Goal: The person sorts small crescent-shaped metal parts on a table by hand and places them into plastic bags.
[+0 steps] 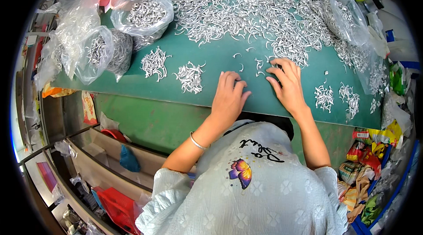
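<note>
Small curved silvery metal pieces (246, 10) lie in a broad heap across the far side of the green table (167, 88). My left hand (230, 94) rests near the table's front edge with fingers bent and thumb apart, and no piece shows in it. A little to the right, my right hand (288, 85) has its fingers spread and curved, the tips beside a few loose pieces (259, 66) and close to the heap's near edge. What lies under the fingertips is hidden. Left of my left hand sit two small piles, the nearer being a metal pile (190, 77).
Clear plastic bags (147, 12) of the same pieces stand at the far left, with another bag (348, 19) at the far right. Two small piles (324, 98) lie at the right front. Below are a wooden shelf (145, 171), a red basket (116, 208) and crumpled wrappers (365, 155).
</note>
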Available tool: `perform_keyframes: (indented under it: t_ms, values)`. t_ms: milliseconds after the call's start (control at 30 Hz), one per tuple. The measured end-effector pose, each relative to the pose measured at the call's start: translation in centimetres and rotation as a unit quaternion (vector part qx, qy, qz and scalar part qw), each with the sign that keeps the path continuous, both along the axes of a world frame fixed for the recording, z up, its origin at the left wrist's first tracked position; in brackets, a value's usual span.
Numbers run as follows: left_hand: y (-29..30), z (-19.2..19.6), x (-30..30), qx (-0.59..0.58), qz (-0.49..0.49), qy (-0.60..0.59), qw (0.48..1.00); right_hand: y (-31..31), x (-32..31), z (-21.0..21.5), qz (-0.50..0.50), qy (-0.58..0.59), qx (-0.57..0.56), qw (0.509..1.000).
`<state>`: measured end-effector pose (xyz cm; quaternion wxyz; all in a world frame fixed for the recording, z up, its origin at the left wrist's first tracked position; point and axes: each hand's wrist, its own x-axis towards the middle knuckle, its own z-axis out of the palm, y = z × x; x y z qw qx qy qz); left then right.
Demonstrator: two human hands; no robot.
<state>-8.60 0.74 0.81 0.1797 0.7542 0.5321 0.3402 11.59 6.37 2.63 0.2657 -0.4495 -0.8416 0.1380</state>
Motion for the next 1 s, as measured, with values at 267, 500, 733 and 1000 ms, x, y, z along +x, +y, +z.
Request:
perform_keyframes:
  t_ms: [267, 500, 733, 1000]
  values:
    - [2.2, -0.1, -1.3, 0.043, 0.076, 0.036, 0.996, 1.8, -4.3, -0.3, 0.046, -0.039, 0.027, 0.998]
    - [3.6, 1.2, 1.0, 0.036, 0.086, 0.106, 0.99, 1.8, -0.2, 0.4, -0.012, -0.04, -0.011, 0.999]
    - [1.8, 1.2, 4.0, -0.051, -0.014, 0.059, 0.997, -0.1, 4.0, 0.2, 0.027, -0.106, -0.004, 0.994]
    - [1.1, 1.5, 4.7, -0.052, 0.002, -0.067, 0.996, 0.5, 2.2, 1.4, -0.083, 0.052, 0.042, 0.994]
